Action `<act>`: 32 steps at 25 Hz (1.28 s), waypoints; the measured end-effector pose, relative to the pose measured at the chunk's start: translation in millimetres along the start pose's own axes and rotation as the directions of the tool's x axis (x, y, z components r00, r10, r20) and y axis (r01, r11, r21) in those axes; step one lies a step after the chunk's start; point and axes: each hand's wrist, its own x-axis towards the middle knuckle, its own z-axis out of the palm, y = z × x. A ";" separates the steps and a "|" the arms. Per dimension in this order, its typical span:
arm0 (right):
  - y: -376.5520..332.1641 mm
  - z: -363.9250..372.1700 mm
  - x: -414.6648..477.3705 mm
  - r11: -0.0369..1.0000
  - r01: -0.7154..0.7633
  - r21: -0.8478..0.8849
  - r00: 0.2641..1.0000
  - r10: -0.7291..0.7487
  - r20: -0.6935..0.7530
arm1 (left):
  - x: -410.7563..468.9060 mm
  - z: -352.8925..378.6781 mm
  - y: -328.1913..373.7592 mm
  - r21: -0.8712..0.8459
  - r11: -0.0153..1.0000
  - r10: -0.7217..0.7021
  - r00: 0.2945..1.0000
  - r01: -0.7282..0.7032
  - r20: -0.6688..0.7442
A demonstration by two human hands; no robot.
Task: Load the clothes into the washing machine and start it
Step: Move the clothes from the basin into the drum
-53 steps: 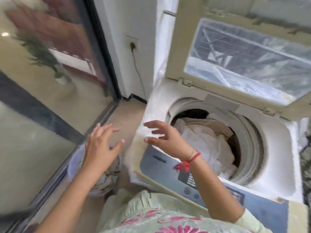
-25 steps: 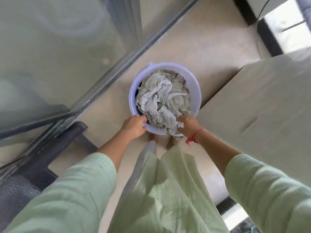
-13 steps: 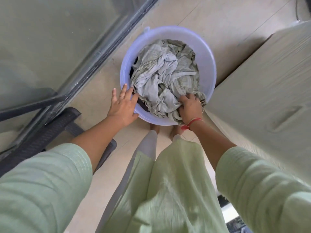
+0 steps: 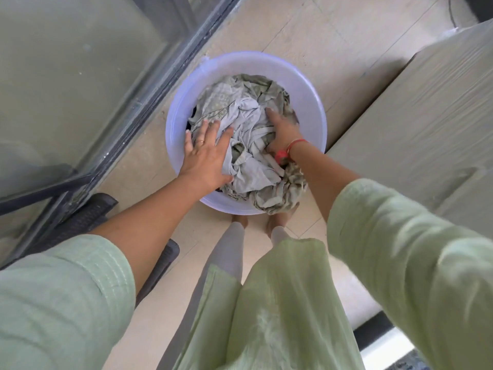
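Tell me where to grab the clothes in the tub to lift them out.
Come from above, since the tub wall blocks the sides. Grip the clothes low on both flanks, fingers pushed under the bulk: the heap is loose and crumpled, so a top pinch would lift one piece. The left hand and right hand sit at those flanks.

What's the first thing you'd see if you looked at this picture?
A pale purple tub full of crumpled grey-green clothes sits on the floor, mid-picture. The left hand lies flat on the pile and the right hand, with a red wrist thread, pushes into it.
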 end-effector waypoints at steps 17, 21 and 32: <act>-29.5 -91.1 -178.2 0.467 0.555 0.688 0.694 0.196 -0.693 | -2.6 -3.8 -19.7 -0.370 0.875 -0.294 0.950 0.312 0.106; -51.9 -126.8 -226.1 0.270 0.843 0.465 0.457 0.098 -0.884 | -4.2 1.5 -15.2 -0.645 0.657 -0.304 0.920 0.391 0.248; -23.4 -107.5 -268.1 0.239 0.713 0.659 0.668 0.056 -0.742 | 21.0 -92.5 -0.6 -0.792 0.608 -0.419 0.823 -0.059 -0.383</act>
